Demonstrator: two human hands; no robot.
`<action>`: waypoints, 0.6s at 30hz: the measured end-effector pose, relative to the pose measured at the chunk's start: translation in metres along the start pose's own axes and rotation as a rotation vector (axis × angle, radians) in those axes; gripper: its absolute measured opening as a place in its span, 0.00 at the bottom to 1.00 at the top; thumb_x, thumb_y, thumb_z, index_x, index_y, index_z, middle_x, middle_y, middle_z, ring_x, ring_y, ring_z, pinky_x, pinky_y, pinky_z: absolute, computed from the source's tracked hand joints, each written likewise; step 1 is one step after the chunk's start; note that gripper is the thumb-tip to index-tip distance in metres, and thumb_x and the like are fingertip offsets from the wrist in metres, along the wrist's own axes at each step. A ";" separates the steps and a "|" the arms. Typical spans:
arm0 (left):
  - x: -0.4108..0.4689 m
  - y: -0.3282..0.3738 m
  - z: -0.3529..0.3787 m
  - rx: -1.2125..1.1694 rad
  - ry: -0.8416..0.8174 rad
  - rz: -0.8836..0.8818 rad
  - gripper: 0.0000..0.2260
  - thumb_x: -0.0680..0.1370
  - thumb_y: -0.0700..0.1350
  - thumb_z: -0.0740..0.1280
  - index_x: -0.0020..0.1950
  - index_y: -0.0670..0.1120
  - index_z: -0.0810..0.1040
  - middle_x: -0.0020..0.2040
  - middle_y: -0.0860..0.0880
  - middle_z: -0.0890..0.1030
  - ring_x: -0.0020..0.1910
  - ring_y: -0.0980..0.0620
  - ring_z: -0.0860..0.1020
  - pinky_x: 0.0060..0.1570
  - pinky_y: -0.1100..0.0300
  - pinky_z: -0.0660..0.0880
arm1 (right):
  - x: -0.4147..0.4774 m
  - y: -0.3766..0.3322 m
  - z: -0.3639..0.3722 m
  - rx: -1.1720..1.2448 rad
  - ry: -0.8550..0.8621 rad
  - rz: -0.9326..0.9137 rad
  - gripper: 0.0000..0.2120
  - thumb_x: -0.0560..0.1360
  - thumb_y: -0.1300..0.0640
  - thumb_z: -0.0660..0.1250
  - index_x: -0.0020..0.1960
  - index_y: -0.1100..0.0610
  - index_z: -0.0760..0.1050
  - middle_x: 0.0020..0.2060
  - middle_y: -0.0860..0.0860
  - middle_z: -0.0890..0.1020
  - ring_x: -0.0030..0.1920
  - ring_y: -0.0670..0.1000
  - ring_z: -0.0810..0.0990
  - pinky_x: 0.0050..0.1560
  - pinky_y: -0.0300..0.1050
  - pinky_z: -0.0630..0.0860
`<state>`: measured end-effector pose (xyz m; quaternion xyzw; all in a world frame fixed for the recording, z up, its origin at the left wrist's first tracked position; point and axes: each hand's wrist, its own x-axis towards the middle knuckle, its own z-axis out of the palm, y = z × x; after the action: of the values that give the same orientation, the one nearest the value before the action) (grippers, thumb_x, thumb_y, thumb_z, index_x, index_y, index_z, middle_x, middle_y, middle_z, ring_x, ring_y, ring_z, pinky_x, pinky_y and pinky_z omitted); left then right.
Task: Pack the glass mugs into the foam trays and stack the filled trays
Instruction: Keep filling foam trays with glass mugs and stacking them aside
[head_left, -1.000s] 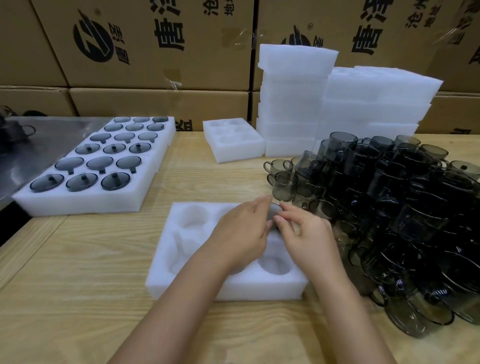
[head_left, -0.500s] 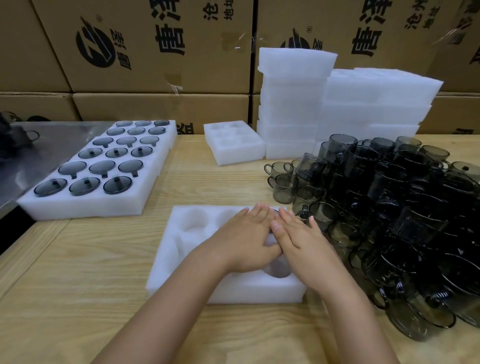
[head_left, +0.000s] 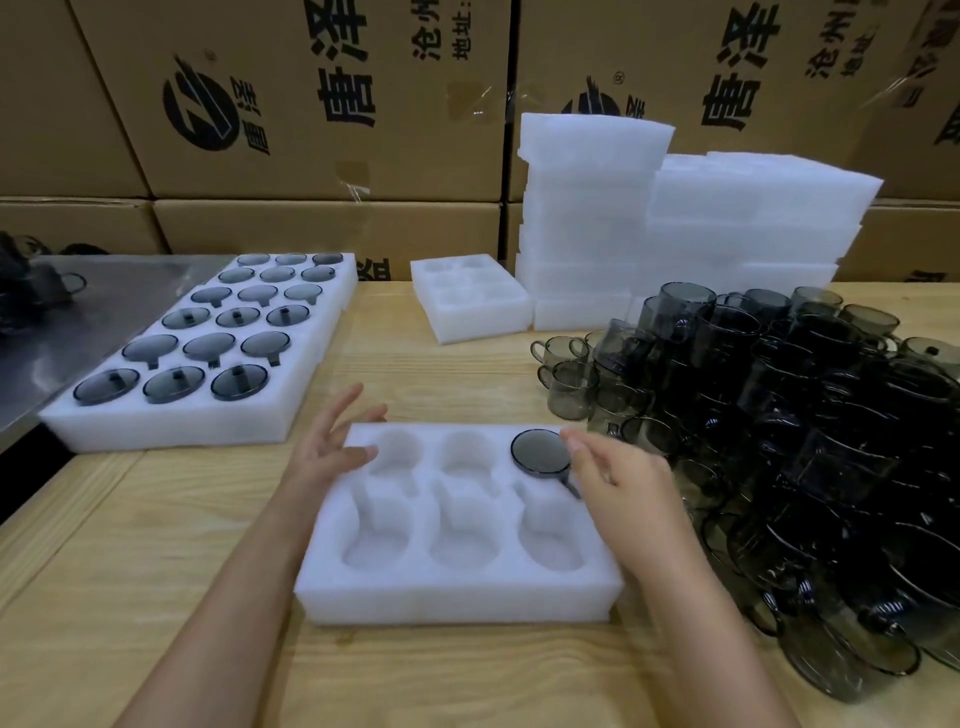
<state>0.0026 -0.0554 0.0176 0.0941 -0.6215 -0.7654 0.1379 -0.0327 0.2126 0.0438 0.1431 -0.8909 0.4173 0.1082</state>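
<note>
Smoky mugs (head_left: 779, 441) heaped beside foam tray (head_left: 457, 603), one mug (head_left: 540, 451) seated, filled trays (head_left: 182, 431) leftward, left hand (head_left: 324, 452) and right hand (head_left: 618, 473) loose, empty.

A white foam tray (head_left: 452, 603) with six holes lies flat. One dark glass mug (head_left: 540, 452) sits in its 1 o'clock hole. More mugs (head_left: 810, 441) are piled at 3 o'clock, filled trays (head_left: 182, 431) at 10 o'clock

The near foam tray (head_left: 457, 597) has six pockets; one glass mug (head_left: 540, 451) sits in the far right pocket and the other five are bare. The filled foam trays (head_left: 182, 431) on the left show eighteen mugs, in six rows of three. At the back stand one tall stack (head_left: 587, 208), one wide stack (head_left: 753, 223) and one separate tray (head_left: 478, 312), while the loose mugs (head_left: 810, 441) overlap too much to count.
</note>
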 end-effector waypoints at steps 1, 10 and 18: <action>0.000 -0.001 -0.003 -0.038 -0.016 -0.015 0.31 0.69 0.24 0.58 0.70 0.42 0.67 0.59 0.42 0.78 0.51 0.52 0.81 0.43 0.62 0.79 | 0.003 -0.001 -0.002 -0.047 0.112 -0.004 0.10 0.78 0.58 0.61 0.52 0.57 0.81 0.48 0.53 0.84 0.53 0.53 0.79 0.48 0.45 0.72; 0.003 -0.001 -0.011 -0.063 -0.053 -0.062 0.33 0.59 0.30 0.61 0.64 0.46 0.74 0.51 0.44 0.84 0.43 0.48 0.83 0.39 0.59 0.80 | 0.038 -0.004 -0.008 -0.789 0.008 0.290 0.12 0.75 0.52 0.66 0.55 0.58 0.75 0.55 0.55 0.74 0.56 0.56 0.74 0.41 0.46 0.67; 0.004 -0.001 -0.010 -0.087 -0.071 -0.060 0.32 0.59 0.31 0.61 0.62 0.47 0.76 0.49 0.45 0.84 0.41 0.47 0.83 0.37 0.58 0.80 | 0.036 -0.001 -0.005 -0.725 0.035 0.259 0.07 0.77 0.54 0.65 0.45 0.58 0.76 0.44 0.54 0.80 0.47 0.57 0.78 0.40 0.44 0.69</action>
<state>0.0021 -0.0653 0.0144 0.0793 -0.5890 -0.7984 0.0968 -0.0659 0.2099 0.0588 -0.0254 -0.9894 0.0875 0.1134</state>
